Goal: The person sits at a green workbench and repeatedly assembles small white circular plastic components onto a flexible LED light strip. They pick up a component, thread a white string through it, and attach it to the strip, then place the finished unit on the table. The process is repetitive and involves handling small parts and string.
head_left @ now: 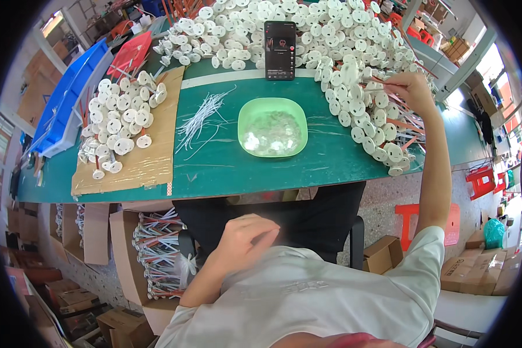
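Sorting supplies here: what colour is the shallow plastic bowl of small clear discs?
Light green, the shallow plastic bowl shows clearly in the head view.

Green bowl [272, 127] sits mid-table in front of me, phone [280, 50] propped just behind it, loose white ties [202, 119] to its left, cardboard sheet [151, 162] beyond, blue bin [69, 95] at the far-left edge.

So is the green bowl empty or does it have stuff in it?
Not empty. The green bowl holds a layer of small pale discs across its bottom.
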The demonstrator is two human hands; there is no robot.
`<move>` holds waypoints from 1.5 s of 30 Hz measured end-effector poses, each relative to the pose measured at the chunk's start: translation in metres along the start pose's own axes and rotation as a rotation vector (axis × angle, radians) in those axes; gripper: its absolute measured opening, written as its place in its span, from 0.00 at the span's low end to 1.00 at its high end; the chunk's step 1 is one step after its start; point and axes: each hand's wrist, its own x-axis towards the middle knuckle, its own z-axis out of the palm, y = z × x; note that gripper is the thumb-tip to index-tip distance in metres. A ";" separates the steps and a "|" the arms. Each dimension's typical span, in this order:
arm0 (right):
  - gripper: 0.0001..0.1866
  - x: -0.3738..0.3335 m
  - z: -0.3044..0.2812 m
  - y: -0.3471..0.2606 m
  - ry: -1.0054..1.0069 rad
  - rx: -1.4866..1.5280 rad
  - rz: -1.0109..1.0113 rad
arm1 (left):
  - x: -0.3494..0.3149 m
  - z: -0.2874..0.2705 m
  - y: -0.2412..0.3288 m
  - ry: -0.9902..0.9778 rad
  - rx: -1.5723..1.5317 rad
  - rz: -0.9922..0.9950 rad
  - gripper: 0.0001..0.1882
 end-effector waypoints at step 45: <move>0.17 -0.095 0.174 -0.307 0.662 0.714 -0.468 | 0.006 0.028 -0.013 0.413 -0.660 -0.191 0.44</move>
